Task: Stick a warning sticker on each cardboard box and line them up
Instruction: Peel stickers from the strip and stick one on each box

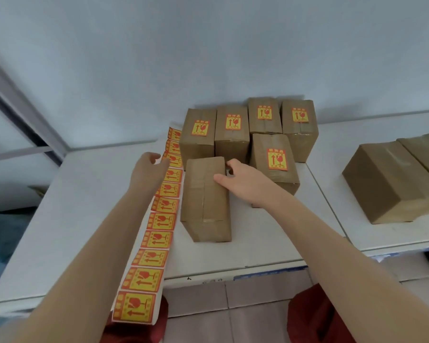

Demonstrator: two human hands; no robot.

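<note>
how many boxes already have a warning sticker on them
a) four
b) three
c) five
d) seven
c: four stickered boxes stand in the back row and a fifth stickered box stands in front of them, while the bare box gripped by the right hand has no sticker.

head-worn wide-angle view, looking forward and down, close over a white table [258,243] against a wall
</note>
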